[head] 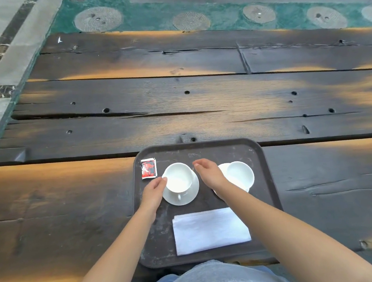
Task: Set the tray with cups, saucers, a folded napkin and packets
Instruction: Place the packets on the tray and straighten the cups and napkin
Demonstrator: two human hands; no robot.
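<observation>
Fingers (164, 179) of the left hand (154, 189) are loosely spread against the rim of the left cup (178, 177), while the right hand (208, 172) is held half open just beside it, nothing gripped. Cups, saucers, folded napkin (210, 229) and packets (148, 168) are all seen on the tray (262, 201) upon the worktop (73, 195), so only final adjustment is judged left.

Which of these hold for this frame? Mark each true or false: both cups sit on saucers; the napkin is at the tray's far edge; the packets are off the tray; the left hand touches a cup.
1. Both cups sit on saucers: true, the left cup and the right cup.
2. Napkin at far edge: false. The napkin lies at the near edge of the tray.
3. Packets off tray: false. The packets lie in its far-left corner.
4. Left hand touches a cup: true, fingertips at the left cup's rim.
</observation>
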